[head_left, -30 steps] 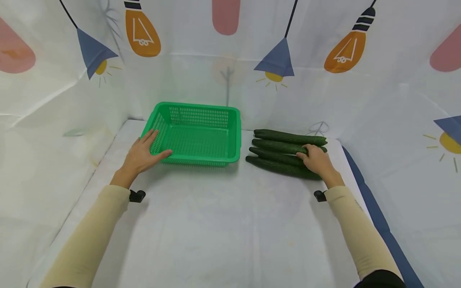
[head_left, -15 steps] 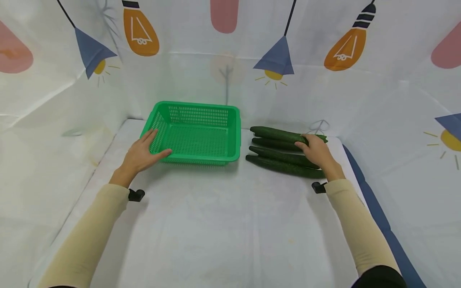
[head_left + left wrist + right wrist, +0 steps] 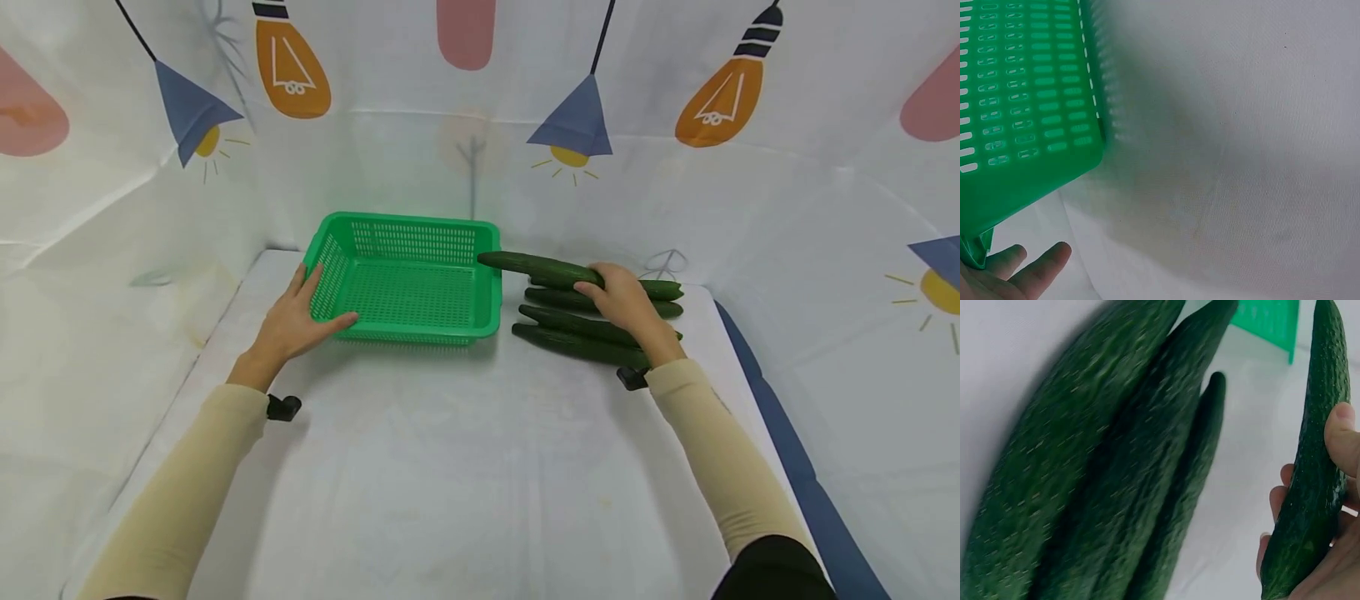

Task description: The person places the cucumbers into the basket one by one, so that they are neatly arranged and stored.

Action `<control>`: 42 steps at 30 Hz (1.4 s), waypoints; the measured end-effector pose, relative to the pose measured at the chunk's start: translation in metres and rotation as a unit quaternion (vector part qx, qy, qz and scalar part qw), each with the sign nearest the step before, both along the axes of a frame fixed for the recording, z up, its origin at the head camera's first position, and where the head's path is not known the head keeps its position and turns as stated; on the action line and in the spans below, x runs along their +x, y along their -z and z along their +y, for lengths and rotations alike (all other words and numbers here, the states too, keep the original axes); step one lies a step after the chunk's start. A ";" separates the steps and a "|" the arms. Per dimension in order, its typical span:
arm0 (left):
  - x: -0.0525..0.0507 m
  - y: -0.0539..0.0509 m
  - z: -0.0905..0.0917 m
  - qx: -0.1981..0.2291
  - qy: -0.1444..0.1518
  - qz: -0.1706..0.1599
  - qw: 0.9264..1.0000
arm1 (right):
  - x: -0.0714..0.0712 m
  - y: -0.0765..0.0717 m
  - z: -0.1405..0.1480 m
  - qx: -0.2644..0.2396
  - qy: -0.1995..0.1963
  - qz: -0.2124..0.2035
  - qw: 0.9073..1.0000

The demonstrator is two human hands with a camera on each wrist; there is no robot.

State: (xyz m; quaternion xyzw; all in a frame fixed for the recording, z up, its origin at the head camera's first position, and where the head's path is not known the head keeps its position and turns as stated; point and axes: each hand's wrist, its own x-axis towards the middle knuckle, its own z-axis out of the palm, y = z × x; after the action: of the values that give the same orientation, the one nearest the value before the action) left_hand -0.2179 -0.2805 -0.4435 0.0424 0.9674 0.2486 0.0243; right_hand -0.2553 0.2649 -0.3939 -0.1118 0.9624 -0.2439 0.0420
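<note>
The right hand's (image 3: 618,296) fingers curl round a cucumber (image 3: 536,265) pointing from them toward nine-thirty, its tip at the basket's (image 3: 412,219) three o'clock rim. The left hand (image 3: 287,327), fingers spread and gripping nothing, touches the basket's eight o'clock corner.
</note>
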 end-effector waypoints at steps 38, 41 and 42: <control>-0.008 0.003 -0.004 -0.038 0.040 0.006 0.998 | -0.032 -0.054 -0.160 0.057 -0.186 -0.107 0.975; -0.009 0.003 -0.005 -0.039 0.038 0.005 0.999 | -0.029 -0.049 -0.168 0.054 -0.208 -0.118 0.970; -0.009 0.003 -0.004 -0.039 0.038 0.005 0.998 | -0.028 -0.047 -0.171 0.054 -0.214 -0.123 0.968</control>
State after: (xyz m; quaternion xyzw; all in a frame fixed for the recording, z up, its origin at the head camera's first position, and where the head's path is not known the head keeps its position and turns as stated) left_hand -0.2265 -0.2848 -0.4465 0.0798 0.9741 0.2094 0.0310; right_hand -0.2829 0.0942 -0.3468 -0.2820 0.9153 -0.1885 0.2172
